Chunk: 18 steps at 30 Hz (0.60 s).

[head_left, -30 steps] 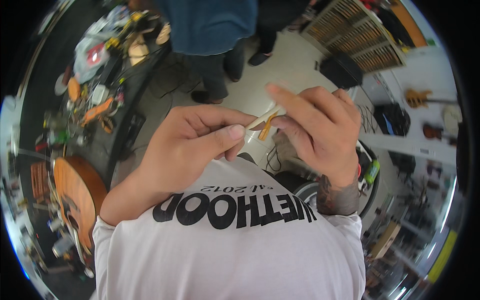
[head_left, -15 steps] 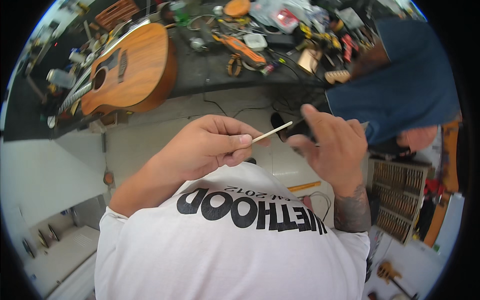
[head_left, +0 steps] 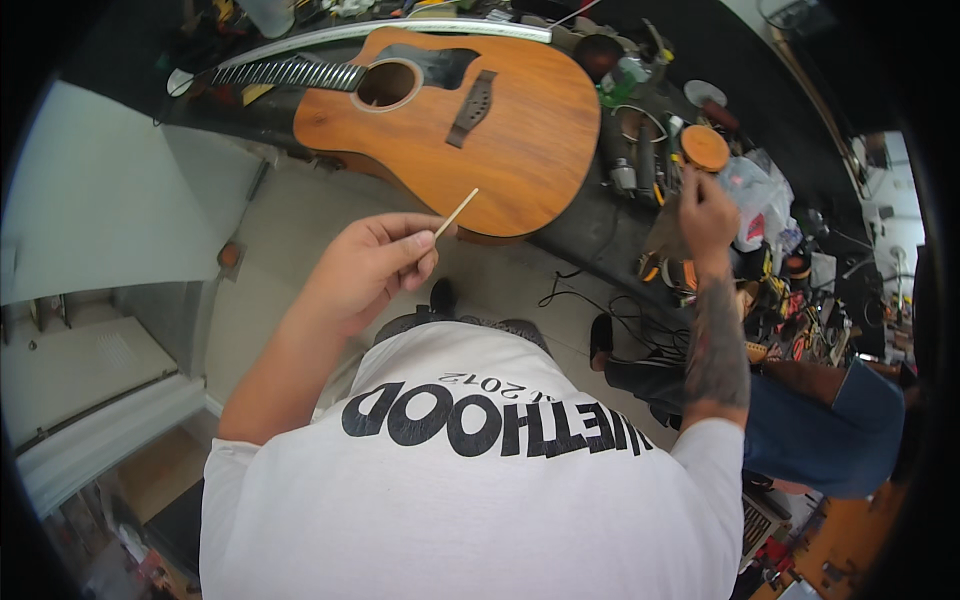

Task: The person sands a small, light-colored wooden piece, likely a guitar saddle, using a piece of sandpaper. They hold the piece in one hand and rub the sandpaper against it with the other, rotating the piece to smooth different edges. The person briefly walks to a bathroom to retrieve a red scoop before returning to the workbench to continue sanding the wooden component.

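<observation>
L hand (head_left: 385,262) holds the thin pale stick (head_left: 457,212) btw thumb and index finger, pinching it close to its near end, prob. so that most of the length is left free. The stick points to far right; its tip overlaps the guitar (head_left: 510,165) in this view, but I cannot tell if they touch. The guitar lies flat on the counter (head_left: 592,228), soundhole (head_left: 388,86) up, neck (head_left: 290,77) to the left, prob. to be stable. R hand (head_left: 710,215) is stretched to far right, just beside an orange disc (head_left: 705,148) and clear plastic bag (head_left: 755,195). Its fingers look bent, tips close together; if they grip smth, I cannot tell.
</observation>
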{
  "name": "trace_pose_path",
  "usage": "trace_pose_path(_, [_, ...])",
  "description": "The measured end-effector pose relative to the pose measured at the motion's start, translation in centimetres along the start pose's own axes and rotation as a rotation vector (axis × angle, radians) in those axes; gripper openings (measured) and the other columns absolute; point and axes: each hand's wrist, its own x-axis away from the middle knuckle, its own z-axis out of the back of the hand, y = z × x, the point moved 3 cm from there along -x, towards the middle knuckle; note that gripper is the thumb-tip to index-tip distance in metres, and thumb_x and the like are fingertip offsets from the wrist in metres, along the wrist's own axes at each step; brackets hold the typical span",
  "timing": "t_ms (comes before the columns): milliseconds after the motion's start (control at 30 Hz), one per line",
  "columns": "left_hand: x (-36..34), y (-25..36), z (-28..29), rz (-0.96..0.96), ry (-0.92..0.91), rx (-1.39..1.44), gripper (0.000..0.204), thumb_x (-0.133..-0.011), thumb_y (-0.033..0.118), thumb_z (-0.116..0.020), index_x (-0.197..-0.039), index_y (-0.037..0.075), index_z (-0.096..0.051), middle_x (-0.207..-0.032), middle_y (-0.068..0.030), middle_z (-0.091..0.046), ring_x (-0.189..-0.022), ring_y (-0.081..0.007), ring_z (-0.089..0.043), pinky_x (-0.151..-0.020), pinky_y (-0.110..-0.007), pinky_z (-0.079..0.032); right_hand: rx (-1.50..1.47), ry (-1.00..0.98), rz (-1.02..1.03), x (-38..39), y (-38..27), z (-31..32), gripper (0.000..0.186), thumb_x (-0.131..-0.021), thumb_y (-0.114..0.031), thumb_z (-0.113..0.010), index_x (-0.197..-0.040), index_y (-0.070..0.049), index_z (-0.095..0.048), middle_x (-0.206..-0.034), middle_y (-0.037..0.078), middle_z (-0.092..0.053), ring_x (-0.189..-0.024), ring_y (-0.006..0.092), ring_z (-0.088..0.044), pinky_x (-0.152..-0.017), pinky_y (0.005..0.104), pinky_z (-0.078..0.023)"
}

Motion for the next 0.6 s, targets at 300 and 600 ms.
trace_pose_path(300, [-4.0,1.5,3.5,0.043,0.123,-0.203,0.020,-0.094,0.011,-0.055,-0.105,-0.004,-0.064,-0.071,-0.0004,-0.056,-0.064,-0.0080,-0.046,-0.059,-0.023,-0.038,-0.450,-0.231,0.555,-4.5,-18.1,-2.4,0.054,-0.073,-0.025,-0.076,-0.122,-0.011,-0.060,-0.114,0.009,-0.061,-0.111,0.0288,-0.055,-0.092,0.0416,-0.043])
trace_pose_path(600, [-8.1,4.7,2.9,0.017,0.143,-0.555,0.017,-0.092,0.008,-0.060,-0.104,-0.003,-0.066,-0.079,-0.0022,-0.062,-0.072,-0.0079,-0.056,-0.064,-0.022,-0.044,-0.928,-0.569,0.281,-2.4,-21.7,-5.2,0.011,-0.086,-0.014,-0.064,-0.092,-0.005,-0.067,-0.076,0.011,-0.066,-0.065,0.0264,-0.064,-0.057,0.0340,-0.047])
